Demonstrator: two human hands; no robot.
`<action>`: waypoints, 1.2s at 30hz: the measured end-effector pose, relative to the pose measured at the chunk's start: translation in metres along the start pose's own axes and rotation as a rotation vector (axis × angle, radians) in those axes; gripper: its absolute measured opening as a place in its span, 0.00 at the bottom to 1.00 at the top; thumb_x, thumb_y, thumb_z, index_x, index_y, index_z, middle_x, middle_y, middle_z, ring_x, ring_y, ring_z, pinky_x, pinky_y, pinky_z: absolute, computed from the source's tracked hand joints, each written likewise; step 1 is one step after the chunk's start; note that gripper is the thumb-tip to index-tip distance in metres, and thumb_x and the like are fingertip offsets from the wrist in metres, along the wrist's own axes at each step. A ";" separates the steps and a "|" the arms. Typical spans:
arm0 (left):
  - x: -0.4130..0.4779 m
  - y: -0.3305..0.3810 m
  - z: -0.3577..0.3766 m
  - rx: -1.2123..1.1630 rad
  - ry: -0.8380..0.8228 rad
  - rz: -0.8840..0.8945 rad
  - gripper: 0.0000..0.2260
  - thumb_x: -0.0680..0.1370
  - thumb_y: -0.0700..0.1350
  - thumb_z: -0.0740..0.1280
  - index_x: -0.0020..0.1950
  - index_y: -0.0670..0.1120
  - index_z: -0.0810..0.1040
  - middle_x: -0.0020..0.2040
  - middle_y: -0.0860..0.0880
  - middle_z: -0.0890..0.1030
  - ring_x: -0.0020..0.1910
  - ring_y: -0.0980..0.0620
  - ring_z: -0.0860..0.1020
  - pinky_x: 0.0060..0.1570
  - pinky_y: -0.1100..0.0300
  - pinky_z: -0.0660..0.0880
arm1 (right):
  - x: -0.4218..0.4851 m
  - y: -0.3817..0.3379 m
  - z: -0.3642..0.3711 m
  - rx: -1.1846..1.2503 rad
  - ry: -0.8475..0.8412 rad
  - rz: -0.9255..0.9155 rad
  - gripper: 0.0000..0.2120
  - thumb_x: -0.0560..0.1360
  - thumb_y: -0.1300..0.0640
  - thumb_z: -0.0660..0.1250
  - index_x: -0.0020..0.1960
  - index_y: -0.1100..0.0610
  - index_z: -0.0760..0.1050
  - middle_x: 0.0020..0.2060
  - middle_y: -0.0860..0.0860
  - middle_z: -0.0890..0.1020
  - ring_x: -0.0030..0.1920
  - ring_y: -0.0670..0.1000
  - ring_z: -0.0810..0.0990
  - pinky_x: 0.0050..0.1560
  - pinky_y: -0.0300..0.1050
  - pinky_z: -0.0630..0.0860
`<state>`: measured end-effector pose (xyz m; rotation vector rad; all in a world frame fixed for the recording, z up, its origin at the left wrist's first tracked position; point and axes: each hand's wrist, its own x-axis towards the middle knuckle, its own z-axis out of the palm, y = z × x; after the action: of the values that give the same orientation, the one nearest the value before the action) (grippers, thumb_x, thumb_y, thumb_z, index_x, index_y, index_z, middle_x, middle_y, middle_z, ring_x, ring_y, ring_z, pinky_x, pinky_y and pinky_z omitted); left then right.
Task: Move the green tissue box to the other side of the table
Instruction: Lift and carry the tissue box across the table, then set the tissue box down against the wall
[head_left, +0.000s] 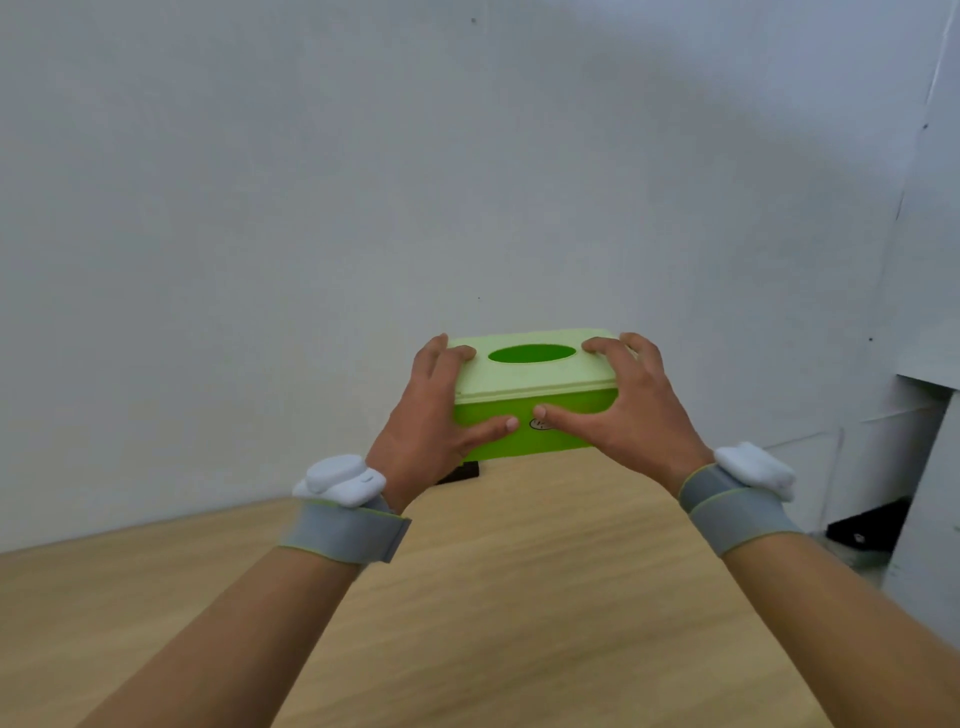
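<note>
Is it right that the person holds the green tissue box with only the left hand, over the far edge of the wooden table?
Not quite. The head view shows both hands on the green tissue box: the left hand grips its left end and the right hand grips its right end, thumbs on the front face. The rest stands: the box is over the far edge of the wooden table.

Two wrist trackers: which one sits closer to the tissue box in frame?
The left wrist tracker, white on a grey strap, looks closer to the green tissue box. The right wrist tracker sits farther out toward the frame's right edge.
</note>
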<state>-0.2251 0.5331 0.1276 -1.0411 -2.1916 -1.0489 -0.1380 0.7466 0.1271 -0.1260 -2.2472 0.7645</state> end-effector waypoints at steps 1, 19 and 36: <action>0.002 -0.004 0.008 0.002 -0.002 -0.002 0.36 0.67 0.57 0.76 0.70 0.45 0.67 0.75 0.41 0.59 0.71 0.52 0.61 0.59 0.74 0.55 | 0.004 0.009 0.004 0.000 -0.009 -0.003 0.45 0.56 0.28 0.74 0.68 0.44 0.68 0.74 0.52 0.59 0.72 0.55 0.64 0.67 0.51 0.67; 0.036 -0.088 0.156 -0.005 -0.049 -0.097 0.36 0.68 0.56 0.76 0.71 0.45 0.67 0.76 0.42 0.57 0.72 0.47 0.63 0.60 0.63 0.62 | 0.056 0.160 0.085 0.000 -0.121 0.039 0.43 0.56 0.28 0.73 0.66 0.43 0.68 0.72 0.50 0.62 0.69 0.50 0.67 0.62 0.41 0.64; 0.032 -0.138 0.206 0.010 -0.076 -0.156 0.36 0.68 0.60 0.74 0.71 0.47 0.65 0.76 0.43 0.57 0.72 0.46 0.62 0.61 0.60 0.64 | 0.071 0.209 0.129 0.001 -0.214 0.041 0.43 0.58 0.30 0.75 0.68 0.45 0.68 0.70 0.50 0.63 0.67 0.48 0.67 0.62 0.40 0.63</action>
<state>-0.3759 0.6564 -0.0295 -0.9320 -2.3681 -1.0805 -0.3055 0.8764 -0.0160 -0.0943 -2.4526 0.8347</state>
